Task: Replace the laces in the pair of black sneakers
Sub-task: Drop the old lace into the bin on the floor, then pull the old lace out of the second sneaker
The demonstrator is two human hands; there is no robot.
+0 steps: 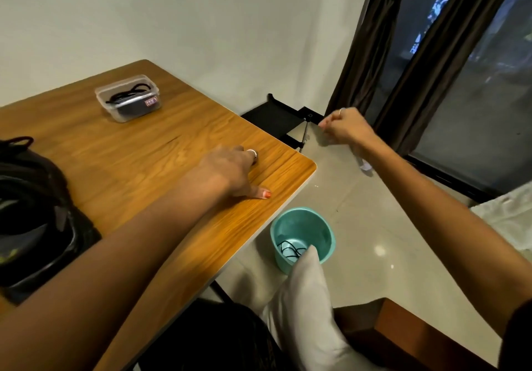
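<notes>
A black sneaker (31, 215) lies at the left edge of the wooden table (161, 151), partly cut off by the frame, with a black lace loop at its top. My left hand (227, 172) rests on the table near its right edge, fingers curled under and thumb stretched out, with nothing visible in it. My right hand (345, 127) is raised over the floor to the right of the table, curled into a loose fist with nothing visible in it. A clear plastic box (128, 98) holding black laces stands at the back of the table.
A teal bucket (302, 235) with black laces in it stands on the tiled floor beside the table edge. White cloth (308, 298) on my leg overlaps its rim. A black rack (276, 117) stands behind the table corner. A dark curtain (371, 39) and window are at the right.
</notes>
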